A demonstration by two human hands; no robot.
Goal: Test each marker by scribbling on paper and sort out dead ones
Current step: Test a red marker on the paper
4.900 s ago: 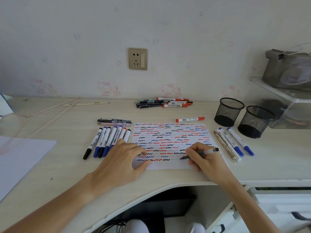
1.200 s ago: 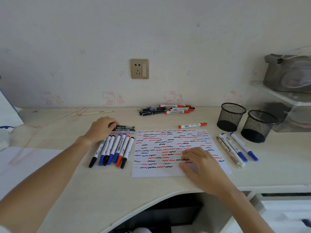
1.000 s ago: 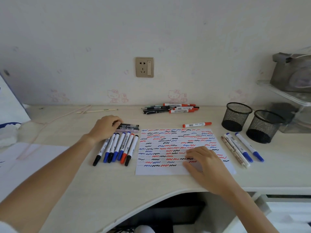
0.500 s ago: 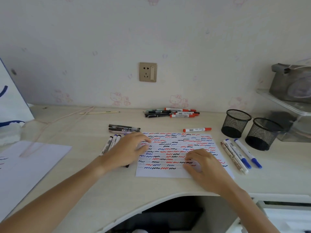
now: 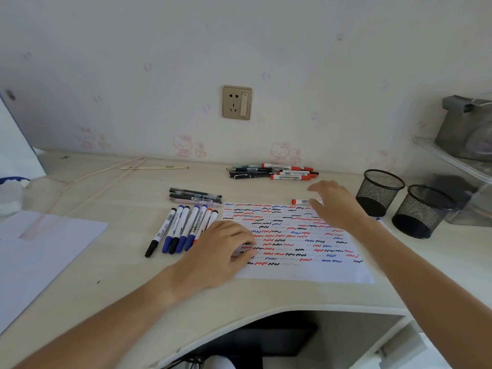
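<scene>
**Hand over a red marker at a scribble-covered sheet**

On a pale wooden desk (image 5: 111, 265) below a brass wall socket (image 5: 237, 102), the right hand (image 5: 335, 203), fingers spread and holding nothing, hovers over a red-capped white marker (image 5: 300, 201) just past the white paper sheet (image 5: 298, 272). The left hand (image 5: 221, 251), loosely curled and empty, presses the sheet's near-left corner, partly hiding a row of capped markers (image 5: 181, 227) beside it. Two black mesh cups (image 5: 380, 190) stand right of the reaching hand.

Pale wall (image 5: 346, 62) with faded cartoon stickers, gold socket (image 5: 237, 102); light wood desk (image 5: 111, 275), curved front edge.
</scene>
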